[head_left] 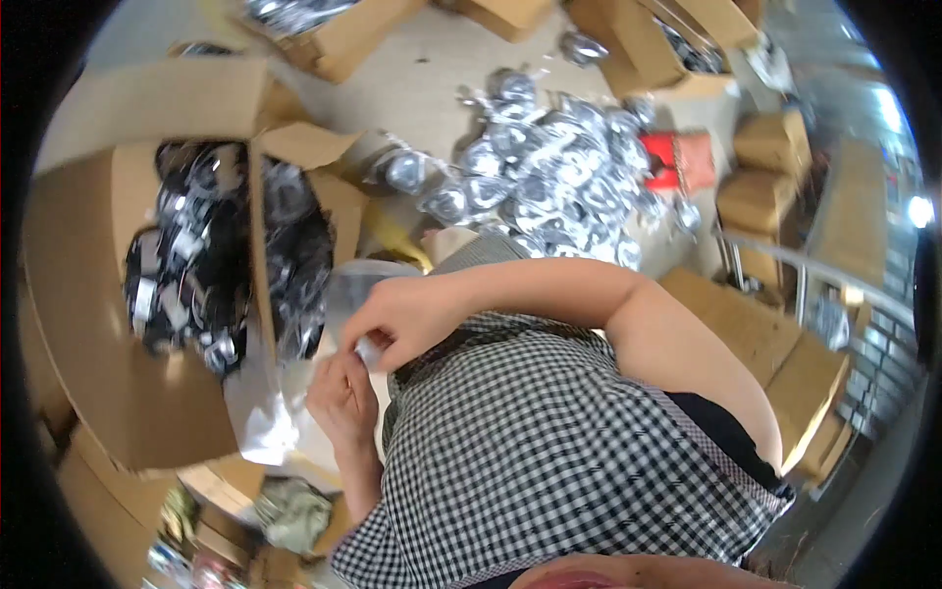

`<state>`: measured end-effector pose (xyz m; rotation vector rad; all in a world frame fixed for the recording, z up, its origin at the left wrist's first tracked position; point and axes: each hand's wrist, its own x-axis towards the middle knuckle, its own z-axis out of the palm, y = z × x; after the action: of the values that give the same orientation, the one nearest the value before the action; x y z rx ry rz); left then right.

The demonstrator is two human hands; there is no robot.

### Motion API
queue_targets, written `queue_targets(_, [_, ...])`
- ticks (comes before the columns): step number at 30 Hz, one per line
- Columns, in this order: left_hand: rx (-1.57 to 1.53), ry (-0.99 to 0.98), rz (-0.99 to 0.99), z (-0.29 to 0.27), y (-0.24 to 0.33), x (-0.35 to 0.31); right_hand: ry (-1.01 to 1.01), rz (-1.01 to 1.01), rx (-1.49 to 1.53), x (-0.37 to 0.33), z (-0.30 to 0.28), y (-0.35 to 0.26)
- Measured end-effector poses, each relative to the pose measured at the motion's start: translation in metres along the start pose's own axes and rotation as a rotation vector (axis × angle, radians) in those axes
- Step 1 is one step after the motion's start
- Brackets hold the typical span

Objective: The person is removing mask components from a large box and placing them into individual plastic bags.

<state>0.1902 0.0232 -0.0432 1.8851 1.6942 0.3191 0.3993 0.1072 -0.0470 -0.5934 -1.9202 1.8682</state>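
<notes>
Clear plastic bag (358, 285) at frame centre-left, pinched at its edge by right hand (397, 319) and left hand (343, 393), beside open cardboard box (118, 393) of black bagged parts (196, 255), silvery packets (549, 167) heaped on floor above.

Matt cardboard box (98, 324), glossy plastic packets (549, 177), checked cloth apron (549, 452)

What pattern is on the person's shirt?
The shirt has a black-and-white checked pattern, seen best in the head view.

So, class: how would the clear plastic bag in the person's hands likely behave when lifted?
The clear plastic bag looks thin and crumpled, so probably floppy and light. Its glossy sheen suggests it may be slippery. Both the left hand and right hand pinch it, hinting that it sags.
</notes>
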Motion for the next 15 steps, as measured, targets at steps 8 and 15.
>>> queue_targets(8, [-0.359, -0.227, -0.545, 0.123, -0.133, 0.029, 0.408, 0.732, 0.37, -0.059, -0.021, 0.118])
queue_targets(15, [-0.378, 0.932, -0.668, 0.049, -0.135, -0.044, 0.61, 1.18, 0.37, -0.159, -0.049, 0.256])
